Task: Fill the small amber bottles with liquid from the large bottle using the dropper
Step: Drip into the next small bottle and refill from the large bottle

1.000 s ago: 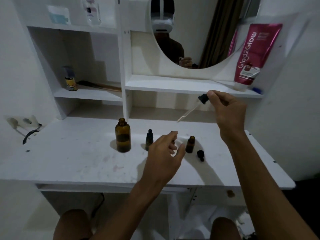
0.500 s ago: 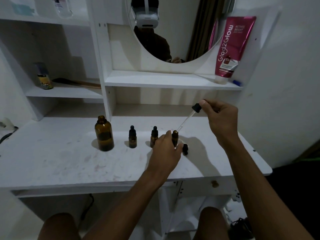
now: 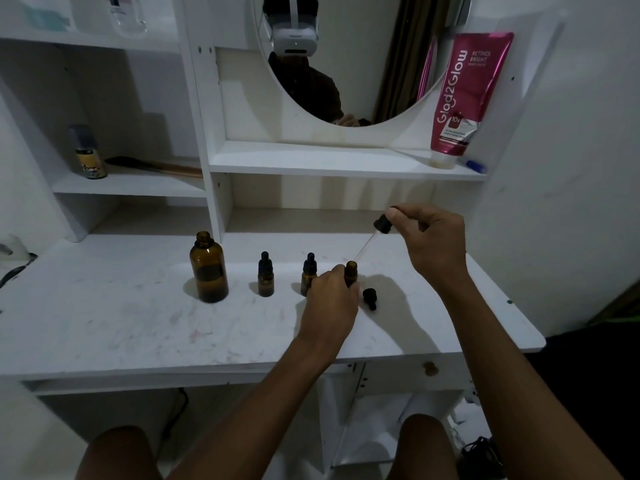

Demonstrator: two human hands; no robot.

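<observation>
Since a moment ago, the dropper [image 3: 367,244] has tilted down until its glass tip meets the mouth of the open small bottle [image 3: 350,273]. Right hand [image 3: 431,242] pinches its black bulb; left hand [image 3: 330,299] grips that bottle on the table [image 3: 138,327]. Beside this bottle lies a loose cap [image 3: 370,297], with bare table beyond it. Two capped bottles [image 3: 266,274] and the large bottle [image 3: 208,268] stand further left. Above, a pink tube [image 3: 465,95] reads "Glad2Glow".

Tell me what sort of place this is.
Probably a home dressing table or vanity corner. A round wall mirror sits above the white shelving unit, a pink squeeze tube of body cream stands on the shelf, and small amber glass dropper bottles stand on the white tabletop.
</observation>
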